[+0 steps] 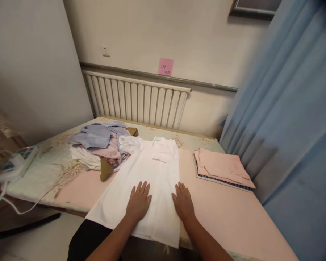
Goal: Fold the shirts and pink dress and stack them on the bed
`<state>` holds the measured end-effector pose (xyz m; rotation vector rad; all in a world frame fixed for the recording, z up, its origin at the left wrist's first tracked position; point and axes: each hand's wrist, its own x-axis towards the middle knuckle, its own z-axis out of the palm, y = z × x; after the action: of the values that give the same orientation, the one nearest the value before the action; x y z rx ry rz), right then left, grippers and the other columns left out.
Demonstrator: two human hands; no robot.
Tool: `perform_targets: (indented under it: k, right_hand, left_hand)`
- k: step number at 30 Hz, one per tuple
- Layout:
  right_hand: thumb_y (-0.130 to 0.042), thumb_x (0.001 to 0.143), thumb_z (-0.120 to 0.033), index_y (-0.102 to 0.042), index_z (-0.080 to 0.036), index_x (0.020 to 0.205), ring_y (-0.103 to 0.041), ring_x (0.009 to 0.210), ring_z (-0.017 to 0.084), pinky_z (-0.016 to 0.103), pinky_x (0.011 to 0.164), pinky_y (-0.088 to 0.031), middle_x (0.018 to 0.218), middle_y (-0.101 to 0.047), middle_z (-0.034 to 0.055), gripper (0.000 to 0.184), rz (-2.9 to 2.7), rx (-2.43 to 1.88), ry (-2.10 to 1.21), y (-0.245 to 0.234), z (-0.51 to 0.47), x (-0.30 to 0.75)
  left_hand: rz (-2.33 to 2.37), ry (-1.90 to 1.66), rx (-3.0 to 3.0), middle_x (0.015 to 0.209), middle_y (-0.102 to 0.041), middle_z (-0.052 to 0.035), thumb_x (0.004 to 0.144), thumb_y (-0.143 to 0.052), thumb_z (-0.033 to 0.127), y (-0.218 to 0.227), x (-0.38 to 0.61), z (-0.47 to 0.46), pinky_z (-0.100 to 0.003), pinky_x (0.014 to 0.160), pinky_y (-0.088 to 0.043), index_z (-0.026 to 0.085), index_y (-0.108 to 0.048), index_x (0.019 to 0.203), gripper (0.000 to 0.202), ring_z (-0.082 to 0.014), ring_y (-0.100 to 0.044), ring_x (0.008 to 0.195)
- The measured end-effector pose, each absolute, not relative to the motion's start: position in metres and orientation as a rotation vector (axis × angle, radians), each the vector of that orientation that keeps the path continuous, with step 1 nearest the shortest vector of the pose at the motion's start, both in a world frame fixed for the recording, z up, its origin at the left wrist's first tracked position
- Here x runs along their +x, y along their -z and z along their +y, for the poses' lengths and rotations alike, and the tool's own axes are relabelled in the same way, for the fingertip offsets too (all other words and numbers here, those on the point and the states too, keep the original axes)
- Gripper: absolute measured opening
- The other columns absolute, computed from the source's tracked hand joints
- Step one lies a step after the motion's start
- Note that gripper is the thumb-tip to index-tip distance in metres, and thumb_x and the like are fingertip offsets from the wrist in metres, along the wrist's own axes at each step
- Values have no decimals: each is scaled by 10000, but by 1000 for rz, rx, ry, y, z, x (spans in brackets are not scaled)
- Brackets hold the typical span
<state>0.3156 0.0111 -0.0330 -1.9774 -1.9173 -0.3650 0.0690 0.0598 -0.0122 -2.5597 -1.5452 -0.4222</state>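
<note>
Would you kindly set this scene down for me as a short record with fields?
Left hand: palm down on the white garment
Right hand: palm down at the garment's right edge
Garment: spread out, its hem toward the person
Left of garment: a rumpled pile of clothes
Right of garment: a folded stack, pink on top
Behind: a radiator, with a pink note above
Far right: a blue curtain

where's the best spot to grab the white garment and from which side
Probably by both ends of the near hem of the white garment, coming from the near side and pinching from above and below. It lies spread out flat, and that hem juts past the table's near edge, most clearly toward the right, so there is likely room underneath.
</note>
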Motion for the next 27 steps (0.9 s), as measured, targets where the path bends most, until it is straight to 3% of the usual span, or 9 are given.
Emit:
perform_targets:
  k: [27]
  right_hand:
    - [-407, 955, -347, -493, -160, 1337, -329, 1366, 269, 482, 1121, -222, 1439, -430, 98, 434, -2129, -1790, 260, 12, -19, 307]
  left_hand:
    - [-1615, 383, -2601, 1504, -349, -53, 916, -331, 373, 7, 73, 57, -509, 1124, -207, 222, -381, 1420, 529, -264, -246, 1407]
